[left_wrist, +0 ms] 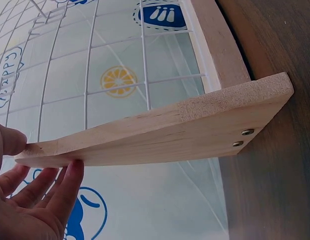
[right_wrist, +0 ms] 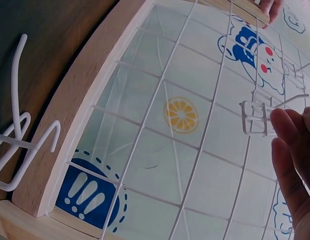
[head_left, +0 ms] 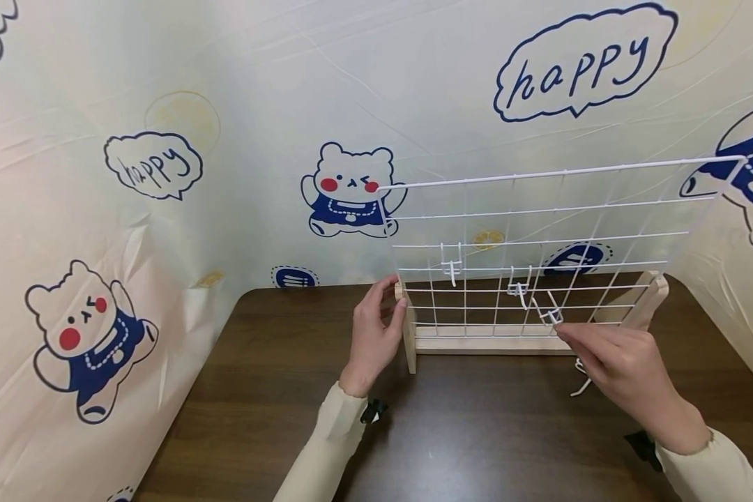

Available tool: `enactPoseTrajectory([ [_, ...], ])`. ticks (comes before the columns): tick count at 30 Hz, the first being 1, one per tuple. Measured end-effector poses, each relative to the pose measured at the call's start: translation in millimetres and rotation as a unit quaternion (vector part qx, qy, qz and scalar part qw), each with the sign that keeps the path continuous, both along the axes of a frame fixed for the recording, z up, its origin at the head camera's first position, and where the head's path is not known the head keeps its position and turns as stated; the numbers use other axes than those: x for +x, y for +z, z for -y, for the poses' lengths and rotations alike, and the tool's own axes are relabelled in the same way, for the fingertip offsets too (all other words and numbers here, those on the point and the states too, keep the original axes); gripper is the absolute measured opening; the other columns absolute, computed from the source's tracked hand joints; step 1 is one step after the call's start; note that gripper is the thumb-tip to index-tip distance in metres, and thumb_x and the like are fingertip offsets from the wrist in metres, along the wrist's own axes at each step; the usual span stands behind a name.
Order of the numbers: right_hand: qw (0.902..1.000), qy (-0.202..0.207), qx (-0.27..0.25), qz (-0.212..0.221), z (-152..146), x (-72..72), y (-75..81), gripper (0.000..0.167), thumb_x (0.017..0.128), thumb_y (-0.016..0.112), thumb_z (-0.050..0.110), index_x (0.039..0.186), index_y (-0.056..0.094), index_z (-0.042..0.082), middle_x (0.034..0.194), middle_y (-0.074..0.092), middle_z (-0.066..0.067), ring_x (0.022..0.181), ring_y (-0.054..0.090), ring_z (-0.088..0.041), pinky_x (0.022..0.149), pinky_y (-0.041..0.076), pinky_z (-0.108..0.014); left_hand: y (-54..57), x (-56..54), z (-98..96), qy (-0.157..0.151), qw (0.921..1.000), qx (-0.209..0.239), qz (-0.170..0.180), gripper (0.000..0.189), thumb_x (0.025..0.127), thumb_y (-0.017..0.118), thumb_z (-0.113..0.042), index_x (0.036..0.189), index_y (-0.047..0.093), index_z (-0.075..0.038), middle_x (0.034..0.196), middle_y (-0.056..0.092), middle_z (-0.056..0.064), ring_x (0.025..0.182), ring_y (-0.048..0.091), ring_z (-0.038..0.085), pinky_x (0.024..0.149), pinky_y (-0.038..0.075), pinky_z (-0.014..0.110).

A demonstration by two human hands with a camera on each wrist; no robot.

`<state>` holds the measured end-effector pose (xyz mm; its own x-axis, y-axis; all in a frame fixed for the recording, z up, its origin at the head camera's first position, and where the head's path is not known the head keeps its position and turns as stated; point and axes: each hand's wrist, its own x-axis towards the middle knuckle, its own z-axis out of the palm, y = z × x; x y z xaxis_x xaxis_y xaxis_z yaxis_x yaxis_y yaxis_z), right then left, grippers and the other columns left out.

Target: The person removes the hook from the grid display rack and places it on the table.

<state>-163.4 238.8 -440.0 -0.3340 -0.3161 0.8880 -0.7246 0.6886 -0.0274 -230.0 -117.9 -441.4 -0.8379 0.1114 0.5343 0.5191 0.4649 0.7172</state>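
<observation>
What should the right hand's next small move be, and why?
Probably the right hand should ease the pinched hook until its prongs sit over a grid wire. It holds the hook tilted against the wire grid, where a hanging hook already shows the pattern, and the left hand grips the wooden side post. Whether any prong has caught is unclear.
</observation>
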Motion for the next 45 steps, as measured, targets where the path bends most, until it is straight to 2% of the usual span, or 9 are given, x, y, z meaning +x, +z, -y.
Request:
enactPoseTrajectory([
  [4,1.0,0.003,-0.001,-0.006,1,-0.7,-1.9,0.048,0.111,0.049,0.036,0.092,0.083,0.007,0.079,0.08,-0.005,0.064,0.074,-0.018,0.069,0.058,-0.016,-0.6,0.5,0.2,0.001,1.0,-0.002,-0.001,0.038,0.104,0.064,-0.015,0.141,0.058,-0.009,0.132,0.069,0.013,0.118,0.072,0.026,0.089,0.065,0.043],
  [11,0.9999,0.004,0.014,0.006,3,-0.1,-2.4,0.047,0.112,0.047,0.034,0.095,0.083,0.006,0.082,0.081,-0.005,0.065,0.074,-0.02,0.064,0.059,-0.024,-0.8,0.5,0.5,0.001,1.0,-0.005,-0.002,0.037,0.105,0.063,-0.016,0.141,0.058,-0.008,0.133,0.069,0.014,0.119,0.072,0.026,0.09,0.065,0.043],
  [31,0.9997,0.002,0.021,0.015,4,-0.8,-4.9,0.047,0.112,0.047,0.035,0.097,0.083,0.008,0.085,0.082,-0.004,0.068,0.076,-0.021,0.069,0.061,-0.022,0.1,-0.2,-0.5,0.004,1.0,-0.006,-0.007,0.038,0.104,0.064,-0.016,0.141,0.058,-0.008,0.133,0.069,0.016,0.119,0.072,0.027,0.089,0.065,0.044],
  [34,0.9996,0.004,0.024,0.015,3,-0.3,-5.7,0.048,0.112,0.046,0.035,0.097,0.083,0.008,0.084,0.082,-0.004,0.067,0.076,-0.02,0.066,0.061,-0.024,0.1,-0.8,-0.6,0.002,1.0,-0.006,-0.005,0.038,0.105,0.063,-0.015,0.141,0.058,-0.008,0.133,0.068,0.017,0.119,0.072,0.027,0.09,0.065,0.044],
  [41,0.9994,0.01,0.033,0.011,1,0.2,-9.9,0.048,0.112,0.046,0.033,0.095,0.082,0.007,0.082,0.081,-0.003,0.065,0.075,-0.019,0.062,0.06,-0.028,0.2,-0.6,-0.4,0.006,1.0,-0.006,-0.001,0.038,0.104,0.063,-0.016,0.141,0.058,-0.01,0.134,0.068,0.01,0.119,0.072,0.025,0.09,0.065,0.042],
  [45,0.9992,0.008,0.037,0.015,0,1.6,-13.2,0.05,0.113,0.044,0.033,0.094,0.082,0.007,0.081,0.081,-0.003,0.065,0.074,-0.019,0.061,0.06,-0.03,0.1,-0.2,-0.5,0.004,1.0,-0.004,-0.005,0.038,0.104,0.064,-0.015,0.142,0.058,-0.01,0.134,0.068,0.012,0.119,0.072,0.026,0.09,0.065,0.042],
])
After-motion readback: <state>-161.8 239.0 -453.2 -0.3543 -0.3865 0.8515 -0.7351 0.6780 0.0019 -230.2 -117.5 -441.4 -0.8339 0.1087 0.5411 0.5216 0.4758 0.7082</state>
